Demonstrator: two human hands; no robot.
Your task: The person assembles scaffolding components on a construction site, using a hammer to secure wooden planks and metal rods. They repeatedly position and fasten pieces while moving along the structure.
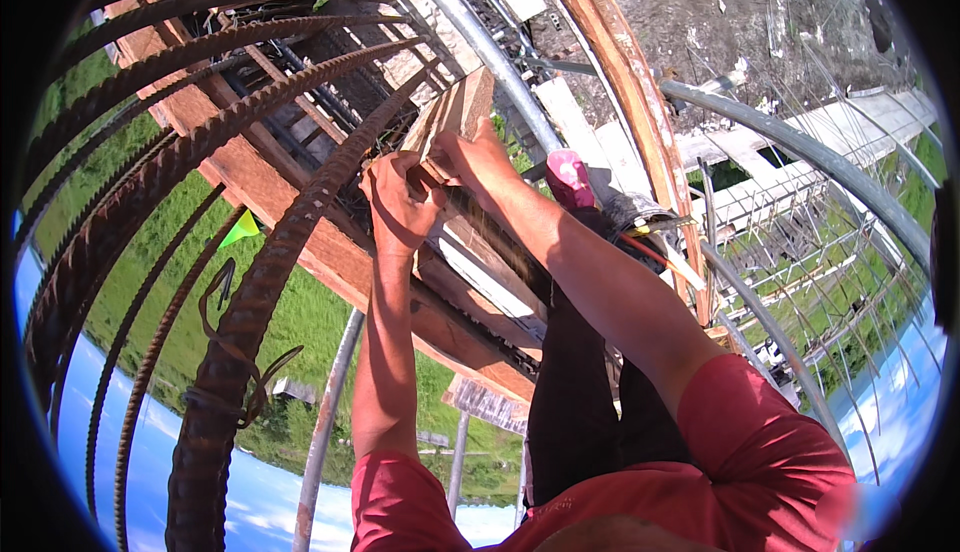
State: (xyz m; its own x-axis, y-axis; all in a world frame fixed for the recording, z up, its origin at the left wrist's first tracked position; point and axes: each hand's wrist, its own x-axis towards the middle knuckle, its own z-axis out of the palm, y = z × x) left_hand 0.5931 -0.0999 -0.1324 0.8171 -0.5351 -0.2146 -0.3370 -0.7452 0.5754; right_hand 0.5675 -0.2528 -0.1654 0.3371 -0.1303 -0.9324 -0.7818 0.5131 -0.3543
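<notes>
My left hand (pixel 402 207) is at the middle of the view, its fingers curled beside the rusty rebar and the near end of a piece of wood (pixel 462 110). Whatever lies within those fingers is hidden. Close on its right, my right hand (pixel 478 164) is closed at the near edge of that same piece of wood, fingertips pressed against it. Thick ribbed rebar (pixel 290 237) slants past my left hand. Wooden formwork beams (pixel 330 252) run below both hands.
Several curved rebars (pixel 200 37) fill the left side. A metal pipe (pixel 480 37) and a long timber (pixel 625 62) stand ahead and right. A pink shoe (pixel 570 180) rests near my right forearm. Thin rebar (pixel 800 242) spreads lower down at right; grass (pixel 270 317) lies far below.
</notes>
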